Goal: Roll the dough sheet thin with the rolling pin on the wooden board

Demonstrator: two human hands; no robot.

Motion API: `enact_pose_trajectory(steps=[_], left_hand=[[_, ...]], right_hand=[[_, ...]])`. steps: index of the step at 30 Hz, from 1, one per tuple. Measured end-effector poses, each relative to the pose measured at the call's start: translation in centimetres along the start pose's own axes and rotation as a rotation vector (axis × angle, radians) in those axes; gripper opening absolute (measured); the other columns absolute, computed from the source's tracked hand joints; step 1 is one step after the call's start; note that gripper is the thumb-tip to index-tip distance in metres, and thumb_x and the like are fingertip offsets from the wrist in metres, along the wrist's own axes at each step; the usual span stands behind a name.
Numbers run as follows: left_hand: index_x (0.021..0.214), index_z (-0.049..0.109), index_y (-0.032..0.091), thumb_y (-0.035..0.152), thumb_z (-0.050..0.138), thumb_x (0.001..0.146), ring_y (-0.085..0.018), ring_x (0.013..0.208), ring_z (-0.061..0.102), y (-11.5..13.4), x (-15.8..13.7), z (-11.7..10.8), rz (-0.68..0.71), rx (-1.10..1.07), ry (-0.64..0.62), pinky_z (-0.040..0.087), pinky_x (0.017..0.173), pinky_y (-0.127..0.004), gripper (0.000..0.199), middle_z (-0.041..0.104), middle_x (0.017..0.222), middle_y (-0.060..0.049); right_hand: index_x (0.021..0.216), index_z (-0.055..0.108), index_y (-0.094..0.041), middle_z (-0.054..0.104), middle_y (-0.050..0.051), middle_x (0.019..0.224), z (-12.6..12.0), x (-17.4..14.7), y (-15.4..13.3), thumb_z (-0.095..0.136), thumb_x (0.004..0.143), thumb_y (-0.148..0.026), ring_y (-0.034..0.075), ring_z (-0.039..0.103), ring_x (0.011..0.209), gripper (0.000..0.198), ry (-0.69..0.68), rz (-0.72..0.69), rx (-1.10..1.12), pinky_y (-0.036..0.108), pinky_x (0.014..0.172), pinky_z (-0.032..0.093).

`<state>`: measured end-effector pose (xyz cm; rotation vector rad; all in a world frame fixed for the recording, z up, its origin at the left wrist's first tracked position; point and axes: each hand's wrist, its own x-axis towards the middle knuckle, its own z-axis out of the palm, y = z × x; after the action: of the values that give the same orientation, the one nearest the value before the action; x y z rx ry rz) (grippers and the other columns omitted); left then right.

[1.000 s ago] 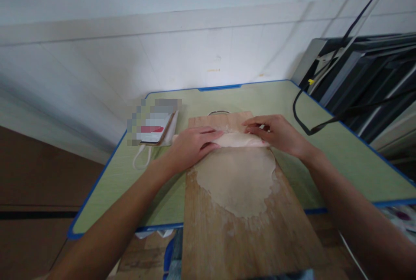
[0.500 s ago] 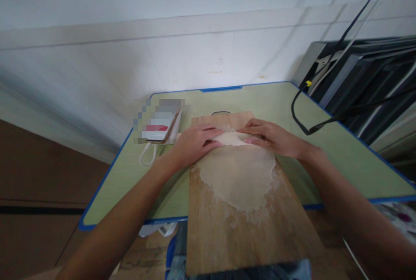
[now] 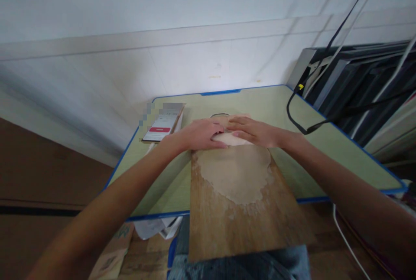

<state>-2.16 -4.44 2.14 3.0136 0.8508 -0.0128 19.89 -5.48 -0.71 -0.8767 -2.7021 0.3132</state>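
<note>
A thin, pale sheet of dough lies on a wooden board, its far edge folded over into a thicker strip. My left hand closes over the left part of this fold, thumb on the near side and fingers curved round the far side. From the right, my right hand rests on the same fold with its fingers stretched out and fairly flat. Both hands are close together, and they hide the ends of the fold.
On the green table a phone leans left of the board. A black cable loops over the right side, beside dark flat panels. The board juts past the table's blue front edge over my jeans.
Both hands have shifted slightly over the fold, and my right fingers now lie flatter and further left on it. The whole view has tilted a little.
</note>
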Motion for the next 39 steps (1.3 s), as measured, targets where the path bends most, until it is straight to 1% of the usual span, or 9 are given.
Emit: enact_pose_trajectory(steps=[5, 8, 11, 19, 24, 29, 33, 36, 39], left_hand=[[0.126, 0.046, 0.014, 0.053, 0.05, 0.086, -0.028, 0.122, 0.047, 0.5, -0.4, 1.2, 0.001, 0.023, 0.11, 0.038, 0.099, -0.042, 0.056, 0.05, 0.133, -0.015], [0.127, 0.044, 0.012, 0.053, 0.047, 0.087, -0.029, 0.122, 0.047, 1.3, -1.0, 1.5, -0.089, 0.041, 0.1, 0.037, 0.1, -0.043, 0.058, 0.049, 0.135, -0.017], [0.124, 0.046, 0.011, 0.054, 0.043, 0.088, -0.03, 0.118, 0.051, 2.2, -1.6, 1.6, -0.151, 0.039, 0.079, 0.04, 0.097, -0.042, 0.057, 0.054, 0.129, -0.017], [0.12, 0.046, 0.011, 0.064, 0.039, 0.086, -0.031, 0.112, 0.055, 4.2, -3.1, 2.0, -0.158, 0.033, 0.14, 0.044, 0.091, -0.043, 0.064, 0.057, 0.123, -0.017], [0.126, 0.042, 0.008, 0.066, 0.041, 0.084, -0.032, 0.114, 0.053, 5.6, -4.0, 1.9, -0.163, 0.069, 0.165, 0.043, 0.092, -0.043, 0.071, 0.05, 0.132, -0.02], [0.129, 0.041, 0.005, 0.072, 0.041, 0.08, -0.034, 0.104, 0.053, 7.3, -5.3, 2.3, -0.162, 0.09, 0.183, 0.042, 0.089, -0.047, 0.083, 0.054, 0.122, -0.019], [0.136, 0.033, 0.001, 0.075, 0.041, 0.077, -0.038, 0.114, 0.046, 8.9, -6.8, 3.1, -0.156, 0.093, 0.215, 0.033, 0.099, -0.053, 0.094, 0.049, 0.128, -0.023], [0.137, 0.033, 0.001, 0.074, 0.04, 0.079, -0.04, 0.125, 0.036, 10.2, -7.8, 3.1, -0.149, 0.083, 0.231, 0.026, 0.104, -0.056, 0.093, 0.043, 0.134, -0.025], [0.132, 0.04, 0.006, 0.06, 0.041, 0.088, -0.037, 0.123, 0.041, 10.8, -8.0, 1.7, -0.188, 0.057, 0.207, 0.034, 0.1, -0.052, 0.071, 0.047, 0.132, -0.022]], right_hand=[[0.139, 0.041, -0.01, 0.039, 0.016, 0.146, 0.5, -0.8, -1.0, 0.022, 0.094, -0.056, 0.024, 0.029, 0.137, 0.067, -0.007, 0.091, -0.063, 0.046, 0.112, 0.024], [0.139, 0.04, -0.007, 0.04, 0.017, 0.144, 0.7, -1.1, -1.8, 0.02, 0.093, -0.059, 0.025, 0.032, 0.136, 0.073, -0.001, 0.185, -0.127, 0.043, 0.111, 0.028], [0.136, 0.044, -0.007, 0.046, 0.018, 0.14, 1.0, -1.4, -2.6, 0.021, 0.093, -0.059, 0.026, 0.039, 0.132, 0.071, 0.026, 0.236, -0.193, 0.043, 0.107, 0.033], [0.13, 0.047, -0.007, 0.057, 0.019, 0.129, 1.7, -3.0, -5.2, 0.028, 0.094, -0.054, 0.029, 0.055, 0.117, 0.062, 0.099, 0.276, -0.278, 0.044, 0.094, 0.046], [0.129, 0.046, -0.005, 0.058, 0.02, 0.127, 2.1, -3.7, -6.3, 0.031, 0.094, -0.052, 0.029, 0.057, 0.114, 0.061, 0.141, 0.235, -0.345, 0.043, 0.092, 0.047], [0.125, 0.049, -0.004, 0.059, 0.02, 0.125, 2.4, -4.7, -7.9, 0.037, 0.091, -0.055, 0.03, 0.056, 0.113, 0.062, 0.192, 0.201, -0.364, 0.046, 0.097, 0.044], [0.128, 0.046, -0.004, 0.055, 0.02, 0.13, 2.8, -5.7, -9.2, 0.041, 0.091, -0.053, 0.03, 0.051, 0.119, 0.061, 0.203, 0.197, -0.326, 0.047, 0.101, 0.04], [0.131, 0.044, -0.007, 0.051, 0.017, 0.136, 2.8, -6.5, -10.0, 0.04, 0.094, -0.044, 0.027, 0.045, 0.127, 0.052, 0.22, 0.203, -0.274, 0.047, 0.105, 0.036], [0.133, 0.042, -0.012, 0.052, 0.014, 0.136, 2.2, -6.8, -10.4, 0.035, 0.097, -0.035, 0.024, 0.047, 0.126, 0.044, 0.234, 0.251, -0.154, 0.045, 0.103, 0.039]])
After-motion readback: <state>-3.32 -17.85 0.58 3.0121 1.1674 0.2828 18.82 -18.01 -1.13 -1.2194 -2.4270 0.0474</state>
